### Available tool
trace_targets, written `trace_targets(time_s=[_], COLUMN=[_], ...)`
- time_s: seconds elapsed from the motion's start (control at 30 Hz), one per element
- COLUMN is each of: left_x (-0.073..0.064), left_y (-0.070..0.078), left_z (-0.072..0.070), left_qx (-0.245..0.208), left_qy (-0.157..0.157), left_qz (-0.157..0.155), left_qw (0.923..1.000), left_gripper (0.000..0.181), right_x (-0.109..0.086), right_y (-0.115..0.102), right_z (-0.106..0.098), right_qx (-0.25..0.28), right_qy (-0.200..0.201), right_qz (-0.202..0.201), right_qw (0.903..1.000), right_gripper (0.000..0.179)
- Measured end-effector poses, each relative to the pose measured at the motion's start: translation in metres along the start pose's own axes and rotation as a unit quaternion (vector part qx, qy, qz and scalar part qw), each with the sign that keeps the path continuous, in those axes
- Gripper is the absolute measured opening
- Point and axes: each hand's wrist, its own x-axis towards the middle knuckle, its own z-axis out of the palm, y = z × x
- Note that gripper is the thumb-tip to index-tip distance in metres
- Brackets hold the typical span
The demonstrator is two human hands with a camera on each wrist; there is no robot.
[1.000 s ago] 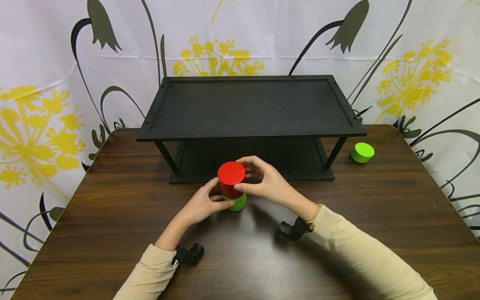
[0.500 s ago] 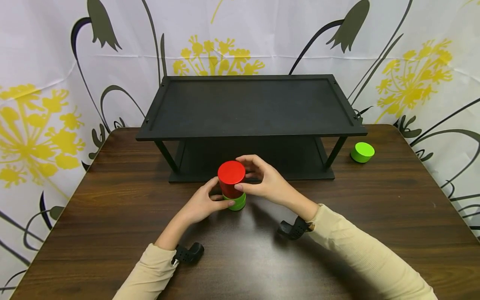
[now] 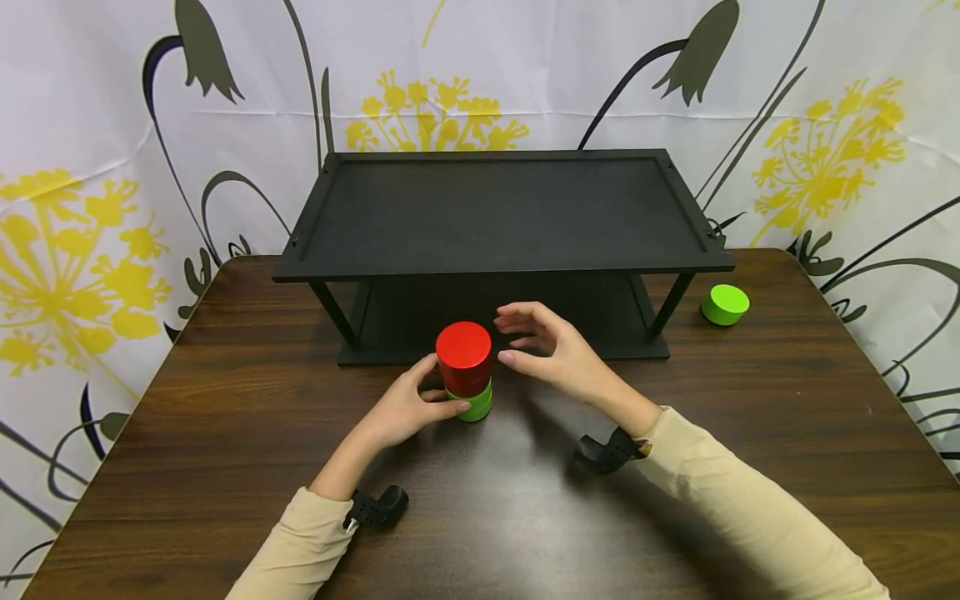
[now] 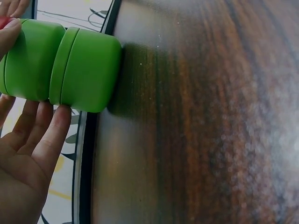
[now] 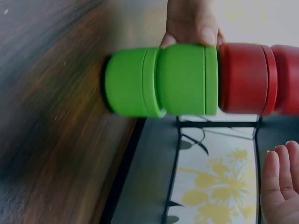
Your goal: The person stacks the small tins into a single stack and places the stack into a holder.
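In front of the shelf stands an upright stack of lidded round jars. In the right wrist view it shows a lower green jar (image 5: 126,81), an upper green jar (image 5: 184,79), a red jar (image 5: 244,78) and another red jar (image 5: 288,79) at the top. My left hand (image 3: 401,408) grips the upper green jar, thumb on the near side and fingers behind; the left wrist view shows its fingertips along the jar's side, close to the lower jar's lid. My right hand (image 3: 551,354) is just right of the red jars, fingers loosely bent, holding nothing, a gap between.
A black two-tier shelf (image 3: 495,217) stands behind the stack. To its right a single green jar (image 3: 724,306) sits on the dark wooden table (image 3: 780,417). A flower-patterned curtain (image 3: 570,75) hangs behind the table.
My right hand has let go of the red jar and moved a little to the right, its fingers spread wider. The left hand and the stack have stayed nearly in place.
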Motion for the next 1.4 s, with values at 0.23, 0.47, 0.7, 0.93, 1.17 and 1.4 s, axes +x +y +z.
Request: trace_targets(time_s=[0.23,0.47,0.7,0.93,1.17,1.4], left_x=[-0.001,-0.001,-0.002,-0.002,-0.002,-0.003], left_y=[-0.001,-0.001,-0.001,0.0,0.0,0.001], left_z=[0.0,0.0,0.0,0.0,0.0,0.0], left_qx=[-0.003,-0.004,-0.004,-0.008,-0.01,-0.013], left_qy=[-0.005,-0.007,-0.009,-0.003,-0.005,-0.005], left_qz=[-0.01,-0.007,-0.008,-0.014,-0.014,-0.017], left_qw=[0.9999,0.9999,0.9999,0.9999,0.9998,0.9998], left_gripper=[0.072,0.071,0.07,0.07,0.07,0.068], right_x=[-0.01,-0.024,-0.049,-0.072,-0.087,-0.097], right_y=[0.012,0.031,0.053,0.063,0.066,0.073], right_z=[-0.024,-0.051,-0.08,-0.113,-0.142,-0.169], right_qx=[-0.007,-0.045,-0.056,-0.08,-0.098,-0.088], right_qy=[0.029,0.063,0.111,0.161,0.176,0.222], right_qz=[0.022,0.061,0.074,0.076,0.084,0.088], right_qw=[0.9993,0.9952,0.9895,0.9807,0.9759,0.967], right_gripper=[0.043,0.035,0.028,0.015,0.019,0.022])
